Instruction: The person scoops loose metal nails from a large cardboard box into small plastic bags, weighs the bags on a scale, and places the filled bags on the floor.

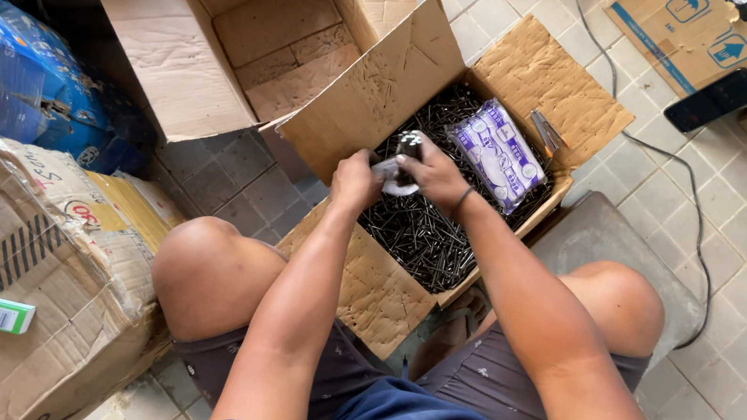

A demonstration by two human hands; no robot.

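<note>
An open cardboard box (541,79) full of loose dark nails (418,234) stands on the tiled floor between my knees. My left hand (355,182) and my right hand (432,174) meet over the box. Together they hold a small clear plastic bag (395,177), and a bunch of nails (410,143) sticks up from my right hand's fingers. A filled purple-and-white packet (499,152) lies on the nails at the box's far right.
An empty open cardboard box (253,34) stands behind on the left. A worn carton (25,262) with a small green box (2,314) on it sits at my left. Blue sacks (1,69) lie beyond it. A black phone (715,99) rests on flattened cardboard at top right, with a cable (682,172) on the tiles.
</note>
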